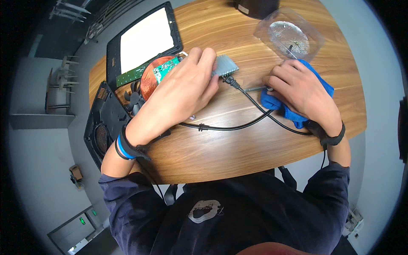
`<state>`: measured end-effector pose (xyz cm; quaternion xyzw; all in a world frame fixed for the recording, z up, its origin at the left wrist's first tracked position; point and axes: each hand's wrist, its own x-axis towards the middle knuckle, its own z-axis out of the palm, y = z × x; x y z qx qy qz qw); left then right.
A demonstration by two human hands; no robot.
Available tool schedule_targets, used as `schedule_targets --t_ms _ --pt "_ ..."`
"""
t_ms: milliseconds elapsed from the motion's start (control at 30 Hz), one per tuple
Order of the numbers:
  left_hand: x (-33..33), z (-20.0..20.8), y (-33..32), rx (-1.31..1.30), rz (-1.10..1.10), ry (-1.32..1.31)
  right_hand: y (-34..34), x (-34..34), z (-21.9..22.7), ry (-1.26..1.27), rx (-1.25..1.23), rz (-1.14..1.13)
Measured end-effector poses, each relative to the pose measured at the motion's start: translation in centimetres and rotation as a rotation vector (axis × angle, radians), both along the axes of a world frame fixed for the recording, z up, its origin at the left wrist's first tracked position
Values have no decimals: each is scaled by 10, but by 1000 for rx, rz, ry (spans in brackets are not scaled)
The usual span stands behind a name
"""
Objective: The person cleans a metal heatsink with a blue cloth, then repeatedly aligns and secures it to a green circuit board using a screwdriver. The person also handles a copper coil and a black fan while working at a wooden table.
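Note:
My left hand (187, 83) reaches over the opened appliance parts, fingers curled against a grey finned heat sink (227, 65). Partly under that hand are a green circuit board (165, 70) and a round copper coil (148, 80). A black power cord (231, 82) ends beside the heat sink; whether it is plugged in there I cannot tell. My right hand (304, 91) is closed over a blue cloth (270, 101). From its fingers a slim grey rod-shaped tool (253, 89) points left; its other end is hidden.
A black housing with a white panel (146, 40) lies at the far left, with a second black shell (106, 114) nearer. A small black fan (135, 100) is beside the coil. At the far right lie a clear plastic sheet with a silvery disc (289, 38) and a dark container (257, 6).

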<state>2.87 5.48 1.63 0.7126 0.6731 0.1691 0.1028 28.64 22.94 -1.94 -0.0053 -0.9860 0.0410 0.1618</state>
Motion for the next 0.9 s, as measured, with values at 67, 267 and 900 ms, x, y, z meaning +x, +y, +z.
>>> schedule_targets --t_ms 67,267,900 --pt "4 -6 16 16 -30 25 1 9 3 10 -53 12" --pt "10 -21 54 32 -102 30 6 21 1 48 -147 50" --pt "-8 -39 56 -88 -122 89 12 18 -4 -69 -213 -3"
